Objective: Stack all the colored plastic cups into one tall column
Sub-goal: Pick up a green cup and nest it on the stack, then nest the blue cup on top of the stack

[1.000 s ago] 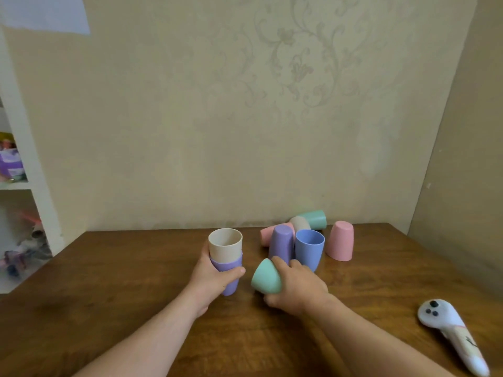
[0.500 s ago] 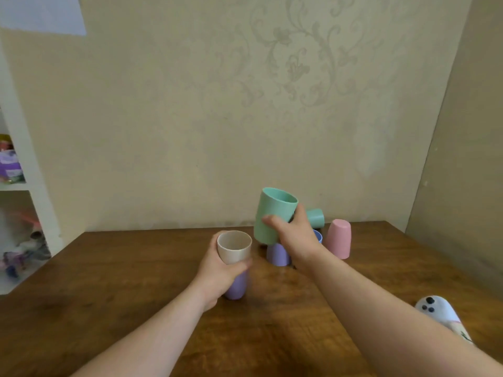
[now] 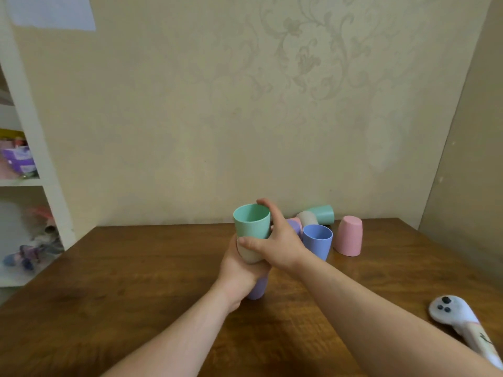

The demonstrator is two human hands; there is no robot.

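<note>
Soft, even, warm light; faint shadows under the forearms on the wooden table [image 3: 136, 268]; shelf clutter [image 3: 24, 240] at 9 o'clock blurs; edges bow

The green cup [image 3: 252, 221] and blue cup [image 3: 317, 240] look matt, smooth plastic; the table [image 3: 136, 268] seems satin-finished grained wood.

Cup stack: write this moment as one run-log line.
right hand: seating green cup | left hand: steadying stack | loose: blue cup, pink cup
</note>
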